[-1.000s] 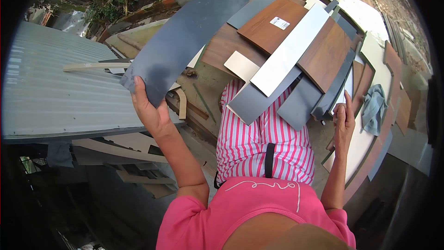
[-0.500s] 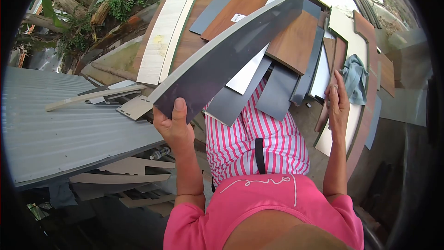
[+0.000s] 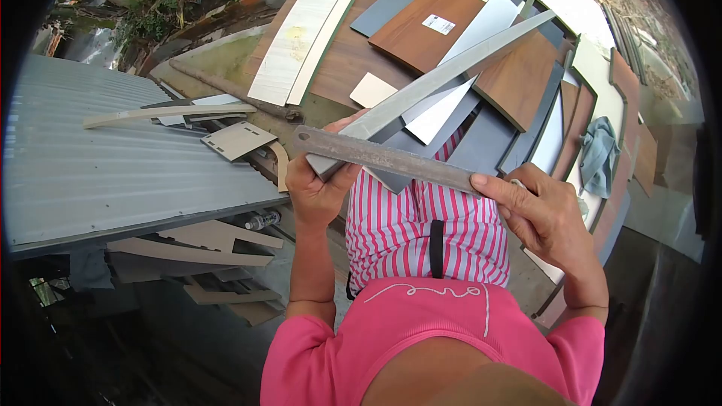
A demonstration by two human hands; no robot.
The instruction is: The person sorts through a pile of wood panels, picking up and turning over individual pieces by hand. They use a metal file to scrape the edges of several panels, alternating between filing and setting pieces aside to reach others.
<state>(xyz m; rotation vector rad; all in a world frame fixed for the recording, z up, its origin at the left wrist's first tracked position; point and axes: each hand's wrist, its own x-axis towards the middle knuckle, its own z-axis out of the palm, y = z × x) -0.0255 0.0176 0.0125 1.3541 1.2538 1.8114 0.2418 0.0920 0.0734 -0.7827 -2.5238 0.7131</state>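
My left hand (image 3: 322,189) is wrapped round the near end of a long dark panel (image 3: 444,79), whose pale edge faces up as it slants away to the upper right. A flat grey metal bar (image 3: 391,159), with a hole at its left end, lies across the panel's near end. Its right end is pinched in my right hand (image 3: 538,214), one finger stretched along it. Striped cloth over my lap shows below the bar.
Brown, grey and white boards (image 3: 429,26) are spread ahead on a large brown sheet. A blue-grey cloth (image 3: 599,156) hangs at the right. Corrugated metal (image 3: 113,158) lies left, beside a cut-out board (image 3: 239,140) and a plastic bottle (image 3: 262,220).
My right hand has come in from the right side, now holding the metal bar against the panel. The panel has turned so its pale edge shows more than its dark face. The view has shifted.
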